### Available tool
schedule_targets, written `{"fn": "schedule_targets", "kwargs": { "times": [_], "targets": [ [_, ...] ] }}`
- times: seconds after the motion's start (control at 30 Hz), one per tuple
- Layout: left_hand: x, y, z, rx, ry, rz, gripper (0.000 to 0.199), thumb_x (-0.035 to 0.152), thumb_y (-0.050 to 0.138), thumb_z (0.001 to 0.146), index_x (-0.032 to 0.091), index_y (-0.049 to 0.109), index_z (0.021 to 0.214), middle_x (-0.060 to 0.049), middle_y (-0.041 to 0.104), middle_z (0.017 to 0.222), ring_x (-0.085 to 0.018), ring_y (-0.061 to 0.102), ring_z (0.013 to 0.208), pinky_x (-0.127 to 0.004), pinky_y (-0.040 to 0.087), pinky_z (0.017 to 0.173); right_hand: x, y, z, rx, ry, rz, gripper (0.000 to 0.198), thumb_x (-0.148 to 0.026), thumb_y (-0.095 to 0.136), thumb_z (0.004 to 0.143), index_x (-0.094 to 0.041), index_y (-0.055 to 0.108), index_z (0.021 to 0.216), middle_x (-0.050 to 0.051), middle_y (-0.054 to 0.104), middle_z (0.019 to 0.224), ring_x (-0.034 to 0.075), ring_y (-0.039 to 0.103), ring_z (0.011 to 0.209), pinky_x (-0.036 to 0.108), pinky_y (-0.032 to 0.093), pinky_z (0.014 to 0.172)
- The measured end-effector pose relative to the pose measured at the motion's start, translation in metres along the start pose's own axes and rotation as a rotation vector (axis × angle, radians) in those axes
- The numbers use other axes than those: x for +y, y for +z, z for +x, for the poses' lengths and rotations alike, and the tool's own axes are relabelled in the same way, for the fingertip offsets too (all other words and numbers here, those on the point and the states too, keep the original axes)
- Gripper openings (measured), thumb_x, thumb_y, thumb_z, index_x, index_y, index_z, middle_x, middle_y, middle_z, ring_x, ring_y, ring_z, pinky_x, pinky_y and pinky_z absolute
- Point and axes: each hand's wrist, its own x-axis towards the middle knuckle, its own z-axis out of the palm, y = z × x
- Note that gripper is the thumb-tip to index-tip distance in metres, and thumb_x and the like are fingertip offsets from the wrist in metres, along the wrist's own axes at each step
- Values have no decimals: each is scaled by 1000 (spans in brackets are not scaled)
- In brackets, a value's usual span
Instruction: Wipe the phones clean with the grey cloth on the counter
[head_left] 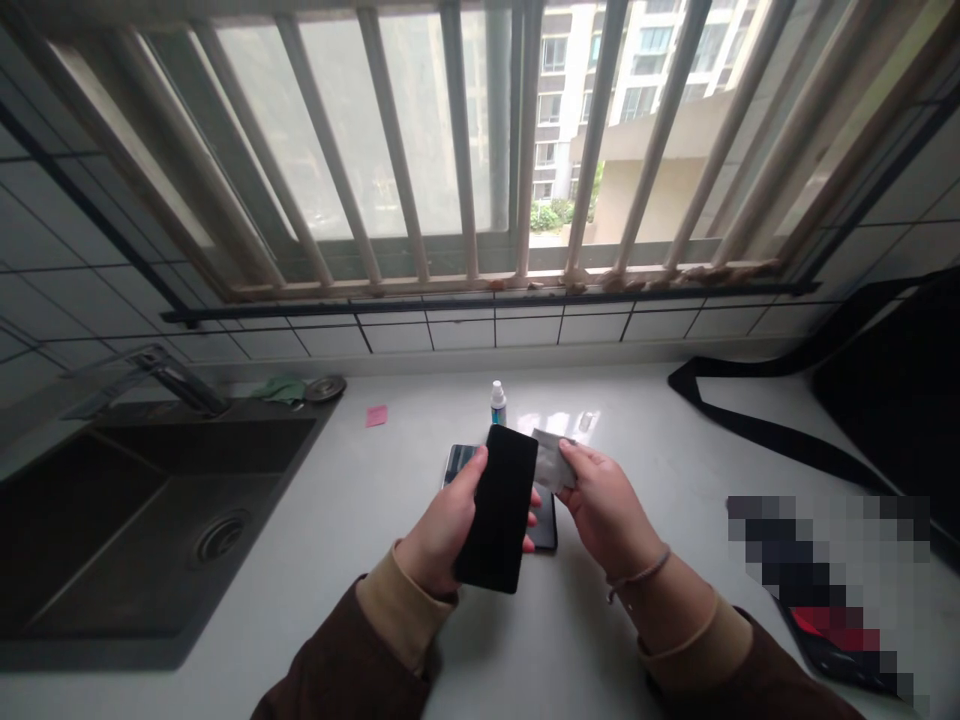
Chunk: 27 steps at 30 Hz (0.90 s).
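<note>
My left hand (442, 525) is wrapped round a black smartphone (499, 510), thumb along one edge and fingertips at the other. The phone is held tilted above the counter, its dark face towards me. Between thumb and fingers, my right hand (604, 500) pinches a small grey cloth (555, 460) right beside the phone's upper right edge. Whether cloth and phone touch, I cannot tell. Behind the held phone, a second dark device (546, 525) and a shiny one (463, 462) lie on the counter, both partly hidden. A small white bottle (498, 400) stands just beyond.
A dark sink (255, 435) with a faucet (176, 380) is at the left. A green cloth (281, 390) and a metal strainer (326, 388) lie by it. A pink note (376, 415) is on the white counter (405, 400). At right are a black bag strap (772, 430) and a blurred-out object (825, 590).
</note>
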Motion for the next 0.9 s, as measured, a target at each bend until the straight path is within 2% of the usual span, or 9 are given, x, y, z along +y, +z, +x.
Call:
{"fn": "schedule_targets", "kwargs": {
  "times": [0.07,0.13,0.27,0.4,0.5,0.6,0.67,0.77,0.9],
  "targets": [
    [-6,-1,2,-34,-70,54,70,67,39,105,7,74,119,-19,74,101,-23,72,77,-34,63,64,1,0,0,50,-51,-21,35,-49,66,97,-18,80,107,11,83,107,29,78,98,41,64,86],
    [-12,0,4,-74,-133,86,72,68,38,104,7,73,118,-20,75,102,-23,72,76,-34,64,64,-1,-1,-3,55,-199,-224,36,-49,61,101,-21,80,114,10,83,114,30,78,108,44,62,96],
    [-21,3,2,-43,-165,129,77,75,34,102,9,73,116,-18,75,85,-24,73,66,-33,62,61,-2,2,-14,-88,-619,-685,35,-33,56,105,-26,75,135,8,75,137,29,71,129,49,54,116],
    [-23,6,-1,12,-193,147,88,80,26,100,9,74,116,-17,74,75,-24,72,57,-33,60,58,1,4,-16,-212,-893,-838,45,-16,51,105,-26,66,147,8,67,148,26,62,141,54,44,126],
    [-22,9,2,35,-98,29,73,73,36,103,15,73,126,-14,76,78,-25,73,59,-35,61,61,1,5,-17,-320,-982,-901,49,-10,50,104,-27,64,148,8,66,149,26,58,144,57,41,128],
    [-16,11,4,4,72,-236,57,58,41,108,14,72,127,-13,79,91,-23,77,75,-32,63,76,-1,7,-22,-481,-1020,-890,50,-7,52,101,-26,65,146,7,66,149,24,58,145,54,42,127],
    [-10,10,3,21,69,-324,57,56,43,109,8,73,117,-15,78,90,-22,77,79,-30,63,80,-4,9,-28,-585,-1024,-862,48,-7,54,99,-25,66,142,6,67,149,23,58,144,51,41,128],
    [0,7,-1,114,15,-338,64,63,46,105,5,73,103,-15,75,80,-21,74,69,-29,63,71,-7,13,-38,-717,-1043,-845,44,-9,57,97,-25,67,136,4,69,146,22,60,142,49,35,131],
    [9,-2,-2,296,122,-334,71,72,42,102,8,72,103,-14,74,81,-24,75,69,-36,65,69,-11,21,-49,-840,-1066,-847,42,-11,58,92,-25,70,129,1,73,139,19,64,138,44,32,133]
  ]
}}
